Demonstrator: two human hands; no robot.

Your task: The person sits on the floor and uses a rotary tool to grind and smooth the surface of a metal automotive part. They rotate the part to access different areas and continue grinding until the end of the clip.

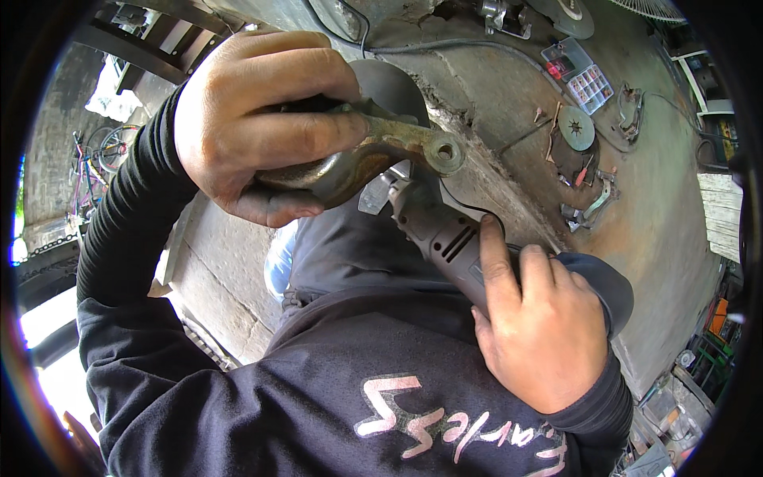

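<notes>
Metal part (401,137), worn and brownish with a ringed hole at one end, was held up above the person's dark trousers (350,250), in the grasp of the left hand (266,119). That hand's fingers curled over the top while its thumb pressed from below, and the ringed end stuck out to the right. Just below that end was the head of a grey power tool (433,226); whether the two touched could not be told. The right hand (544,326) was wrapped around the tool's body, index finger laid forward along it.

Beyond, on the floor (671,215), a compartment box (589,90) lay with its clear lid raised. Near it were a round pale disc (585,137) and a red-handled tool (582,176). Dark cable (413,47) ran across the floor, and a bicycle (117,147) stood far off to the left.
</notes>
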